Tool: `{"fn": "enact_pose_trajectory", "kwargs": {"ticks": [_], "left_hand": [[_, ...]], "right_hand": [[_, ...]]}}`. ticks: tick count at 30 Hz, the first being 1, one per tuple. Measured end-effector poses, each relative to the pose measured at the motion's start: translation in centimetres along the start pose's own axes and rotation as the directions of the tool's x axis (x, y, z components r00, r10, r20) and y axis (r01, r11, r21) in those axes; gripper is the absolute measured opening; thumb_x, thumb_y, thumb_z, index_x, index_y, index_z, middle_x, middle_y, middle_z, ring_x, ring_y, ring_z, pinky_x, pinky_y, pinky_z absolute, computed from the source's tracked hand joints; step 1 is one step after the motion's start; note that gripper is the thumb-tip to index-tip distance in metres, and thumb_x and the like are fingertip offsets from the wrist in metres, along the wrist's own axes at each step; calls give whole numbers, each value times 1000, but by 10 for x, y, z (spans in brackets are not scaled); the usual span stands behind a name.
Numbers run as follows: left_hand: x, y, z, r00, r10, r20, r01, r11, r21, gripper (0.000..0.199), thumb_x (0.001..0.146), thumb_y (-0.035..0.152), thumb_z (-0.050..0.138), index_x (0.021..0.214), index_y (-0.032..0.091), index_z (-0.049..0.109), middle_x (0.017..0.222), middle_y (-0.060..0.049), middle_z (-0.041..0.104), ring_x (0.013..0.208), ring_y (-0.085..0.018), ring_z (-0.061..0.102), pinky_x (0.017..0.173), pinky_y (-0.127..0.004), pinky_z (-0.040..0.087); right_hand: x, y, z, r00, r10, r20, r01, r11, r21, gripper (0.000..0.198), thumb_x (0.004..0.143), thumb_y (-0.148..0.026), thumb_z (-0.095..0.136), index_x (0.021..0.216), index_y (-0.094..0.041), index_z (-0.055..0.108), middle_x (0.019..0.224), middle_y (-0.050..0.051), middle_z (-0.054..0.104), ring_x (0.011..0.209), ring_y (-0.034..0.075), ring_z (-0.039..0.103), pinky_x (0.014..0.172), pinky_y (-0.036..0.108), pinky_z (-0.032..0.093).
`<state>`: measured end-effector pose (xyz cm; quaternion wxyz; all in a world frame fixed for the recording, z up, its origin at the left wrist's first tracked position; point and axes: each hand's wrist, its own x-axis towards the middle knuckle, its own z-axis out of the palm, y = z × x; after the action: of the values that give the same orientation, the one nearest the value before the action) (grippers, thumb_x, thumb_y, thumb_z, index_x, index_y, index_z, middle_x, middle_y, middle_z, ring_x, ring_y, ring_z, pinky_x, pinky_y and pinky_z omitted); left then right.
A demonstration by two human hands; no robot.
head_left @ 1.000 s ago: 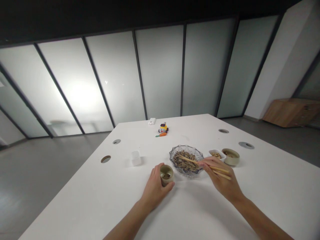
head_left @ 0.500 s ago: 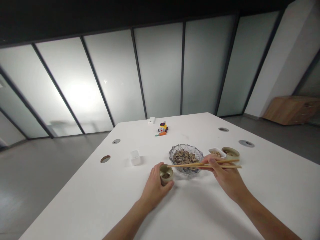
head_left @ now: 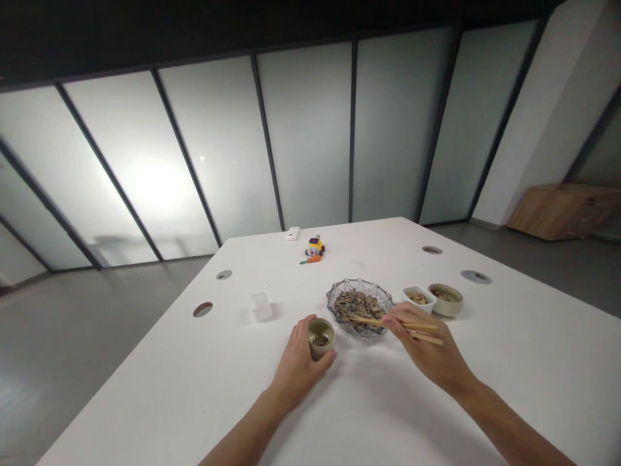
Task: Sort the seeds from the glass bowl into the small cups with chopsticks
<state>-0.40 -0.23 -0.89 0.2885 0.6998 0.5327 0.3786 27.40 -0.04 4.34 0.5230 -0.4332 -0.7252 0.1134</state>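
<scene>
My left hand [head_left: 301, 359] wraps round a small greenish ceramic cup [head_left: 322, 349] standing on the table, with a few dark seeds [head_left: 320, 341] at its bottom. In my right hand [head_left: 427, 340] is a pair of wooden chopsticks [head_left: 412, 325]. Their tips are over a scalloped glass bowl [head_left: 334, 290], among the striped seeds [head_left: 354, 304] that fill it. Whether a seed is pinched between the tips, I cannot tell. Beyond my right hand stand a white dish [head_left: 407, 291] with pale nuts or shelled pieces and a wider greenish bowl [head_left: 452, 307] with brownish bits.
A small white square container [head_left: 261, 308] sits left of the cup. Farther back on the white table [head_left: 233, 382] are a toy car [head_left: 315, 246], a toy carrot [head_left: 311, 259] and a white box-shaped device [head_left: 293, 233]. Round holes pierce the tabletop at both sides.
The chopsticks' tips have moved right, from above the cup to the seeds in the glass bowl. My right hand has turned slightly; my left hand stays on the cup.
</scene>
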Motion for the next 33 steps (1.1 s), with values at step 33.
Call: {"fn": "enact_pose_trajectory", "kwargs": {"ticks": [33], "left_hand": [[-1,0,-1,1000,20,-12,-20,1000,-20,72,80,26,79,147,22,51,148,-15,62,143,-34,56,126,-52,40]], "right_hand": [[4,11,13,881,471,-39,-333,678,655,43,87,-66,79,80,-24,73,87,5,76,83,24,79,76,46,73]]}}
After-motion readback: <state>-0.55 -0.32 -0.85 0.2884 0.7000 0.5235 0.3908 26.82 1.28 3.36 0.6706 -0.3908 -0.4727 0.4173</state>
